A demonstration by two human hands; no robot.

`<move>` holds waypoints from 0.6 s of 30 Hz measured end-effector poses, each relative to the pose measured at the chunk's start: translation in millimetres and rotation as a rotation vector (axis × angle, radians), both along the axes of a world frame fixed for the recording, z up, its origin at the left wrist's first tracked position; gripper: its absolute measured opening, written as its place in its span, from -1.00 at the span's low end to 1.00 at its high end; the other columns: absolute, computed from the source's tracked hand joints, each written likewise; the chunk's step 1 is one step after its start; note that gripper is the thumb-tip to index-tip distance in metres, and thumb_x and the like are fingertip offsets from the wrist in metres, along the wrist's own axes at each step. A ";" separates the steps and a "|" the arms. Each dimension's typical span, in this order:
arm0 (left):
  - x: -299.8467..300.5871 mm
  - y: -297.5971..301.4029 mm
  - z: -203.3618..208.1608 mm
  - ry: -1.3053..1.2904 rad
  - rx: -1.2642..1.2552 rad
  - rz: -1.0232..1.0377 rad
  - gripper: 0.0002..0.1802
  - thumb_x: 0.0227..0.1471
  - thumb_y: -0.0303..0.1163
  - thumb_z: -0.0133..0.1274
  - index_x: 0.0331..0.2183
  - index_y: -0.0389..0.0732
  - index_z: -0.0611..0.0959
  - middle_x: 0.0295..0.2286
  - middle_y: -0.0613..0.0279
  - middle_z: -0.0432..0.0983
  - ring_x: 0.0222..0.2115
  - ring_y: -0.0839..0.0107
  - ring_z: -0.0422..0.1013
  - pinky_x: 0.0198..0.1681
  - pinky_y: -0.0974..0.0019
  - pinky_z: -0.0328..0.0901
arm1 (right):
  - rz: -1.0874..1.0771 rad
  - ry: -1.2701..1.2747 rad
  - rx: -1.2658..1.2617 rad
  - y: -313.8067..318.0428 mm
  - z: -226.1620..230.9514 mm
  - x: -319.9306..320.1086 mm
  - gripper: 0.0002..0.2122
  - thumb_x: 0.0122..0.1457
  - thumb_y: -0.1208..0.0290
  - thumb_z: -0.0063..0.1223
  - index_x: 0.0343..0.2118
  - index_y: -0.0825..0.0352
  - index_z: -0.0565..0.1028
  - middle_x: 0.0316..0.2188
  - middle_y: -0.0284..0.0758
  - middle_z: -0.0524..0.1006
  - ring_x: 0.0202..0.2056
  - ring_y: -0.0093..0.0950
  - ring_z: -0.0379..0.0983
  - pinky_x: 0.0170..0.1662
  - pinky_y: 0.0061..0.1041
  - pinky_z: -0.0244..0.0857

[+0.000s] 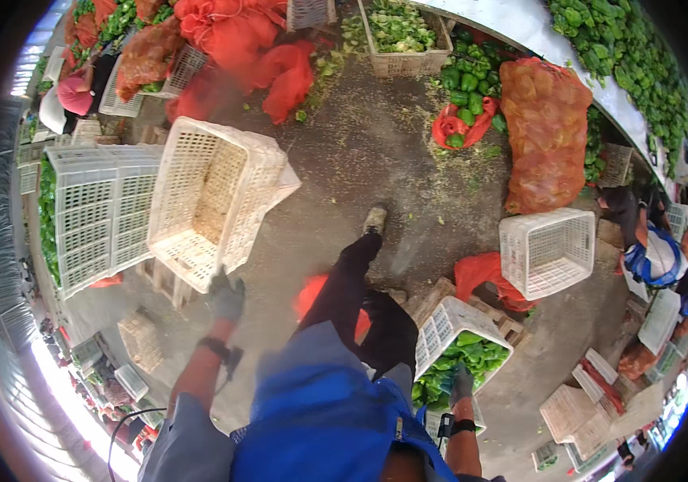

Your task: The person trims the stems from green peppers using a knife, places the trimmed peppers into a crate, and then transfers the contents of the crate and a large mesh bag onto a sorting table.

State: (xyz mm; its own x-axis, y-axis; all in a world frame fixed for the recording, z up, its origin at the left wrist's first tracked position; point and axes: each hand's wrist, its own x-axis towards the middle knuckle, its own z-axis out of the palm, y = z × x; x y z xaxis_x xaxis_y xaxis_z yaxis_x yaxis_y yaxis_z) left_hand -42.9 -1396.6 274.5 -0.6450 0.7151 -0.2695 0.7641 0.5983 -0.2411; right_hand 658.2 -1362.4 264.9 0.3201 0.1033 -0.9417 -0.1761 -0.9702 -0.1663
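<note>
My left hand (pixel 227 296), in a dark glove, is curled around the lower rim of an empty white perforated plastic crate (pixel 211 201), which tips up on its side just ahead of and above the hand, its open mouth facing me. That crate leans against a stack of similar white plastic crates (pixel 91 213) to its left. My right hand (pixel 461 382), also gloved, grips the near edge of a second white plastic crate filled with green peppers (pixel 456 353); it sits directly in front of that hand on a wooden pallet (pixel 440 293). Further out on the concrete floor (pixel 360 153) I see an upright empty white crate (pixel 549 251), a tall orange mesh sack (pixel 546 132) and loose red mesh bags (pixel 268 56).
</note>
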 end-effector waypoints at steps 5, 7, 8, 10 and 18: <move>-51.1 121.3 -27.7 -0.181 -0.050 0.134 0.00 0.14 0.09 0.25 0.42 -0.17 0.26 0.10 -0.25 0.56 0.10 -0.14 0.50 0.15 -0.09 0.40 | 0.173 -0.059 -0.049 48.5 4.9 13.0 -0.73 0.39 0.11 0.11 -0.13 0.24 0.57 -0.52 -0.36 0.52 -0.62 -0.41 0.50 -0.58 -0.38 0.46; -85.0 135.2 -55.8 -0.380 0.068 0.089 -0.12 0.12 0.02 0.28 0.33 -0.23 0.42 0.06 -0.27 0.60 0.06 -0.08 0.55 0.14 -0.03 0.42 | 0.162 -0.078 0.018 63.8 -2.8 8.5 -0.70 0.36 0.14 0.11 -0.09 0.31 0.59 -0.48 -0.36 0.54 -0.60 -0.43 0.49 -0.55 -0.40 0.46; -99.9 141.4 -65.2 -0.411 0.107 0.136 -0.31 0.12 -0.04 0.28 0.16 -0.26 0.58 -0.09 -0.25 0.66 -0.06 -0.10 0.60 0.04 -0.02 0.46 | 0.163 -0.069 0.034 72.6 -4.3 -4.1 -0.71 0.35 0.17 0.10 -0.10 0.32 0.59 -0.46 -0.36 0.54 -0.57 -0.44 0.50 -0.53 -0.41 0.47; -122.1 147.9 -76.9 -0.441 0.103 0.257 -0.53 0.11 -0.11 0.27 -0.10 -0.30 0.75 -0.30 -0.20 0.72 -0.23 -0.12 0.66 -0.11 -0.03 0.49 | 0.204 -0.040 0.021 88.9 -4.7 -18.5 -0.75 0.33 0.22 0.08 -0.13 0.31 0.59 -0.40 -0.38 0.54 -0.49 -0.47 0.52 -0.47 -0.44 0.48; -65.8 199.6 -56.9 -0.495 0.184 -0.078 -0.75 0.05 -0.32 0.24 -0.27 -0.30 0.75 -0.44 -0.23 0.64 -0.38 -0.24 0.57 -0.22 -0.18 0.45 | 0.415 -0.079 0.008 127.4 12.9 -6.4 -0.69 0.41 0.12 0.09 -0.08 0.32 0.55 -0.44 -0.28 0.61 -0.58 -0.42 0.57 -0.53 -0.39 0.49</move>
State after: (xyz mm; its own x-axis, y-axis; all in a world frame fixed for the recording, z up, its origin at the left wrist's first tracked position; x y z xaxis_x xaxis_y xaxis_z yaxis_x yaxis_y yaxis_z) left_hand -108.7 -1197.0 217.6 -0.4159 0.8199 -0.3936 0.8036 0.5339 0.2631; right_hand 651.8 -1235.0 277.8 0.3206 0.2454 -0.9149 0.2428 -0.9549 -0.1711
